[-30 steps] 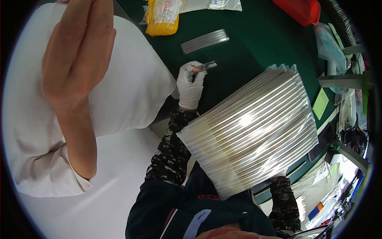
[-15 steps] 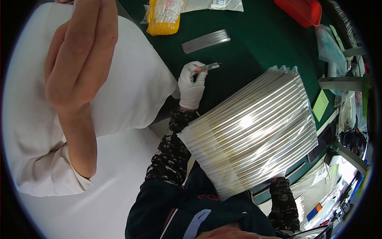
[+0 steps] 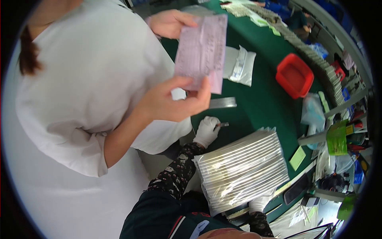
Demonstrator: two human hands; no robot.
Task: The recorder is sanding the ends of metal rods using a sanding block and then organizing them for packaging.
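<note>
My left hand (image 3: 207, 131), in a white glove, pinches a small, thin metallic piece (image 3: 224, 124) above the green tabletop. My right hand (image 3: 260, 202), also gloved in white, grips the near right edge of a plastic-wrapped pack of silvery strips (image 3: 242, 167); its fingers are partly hidden beneath. The pack is tilted in front of my body. Just beyond my left hand lie flat metal strips (image 3: 223, 102), partly covered by a co-worker's hand (image 3: 175, 99). That person, in white at my left, holds a pink paper slip (image 3: 201, 51) with both hands.
A clear bag with a white label (image 3: 242, 65) lies farther back on the green table (image 3: 264, 103). To the right are a red plastic tray (image 3: 294, 75), a yellow-green note (image 3: 297, 158), a dark phone-like slab (image 3: 296, 189) and grey rack posts (image 3: 318, 137).
My view has shifted, so the pack appears smaller and my right glove now shows. The co-worker's hands have come over the table with the pink slip, hiding the yellow package. My left hand keeps its pinch.
</note>
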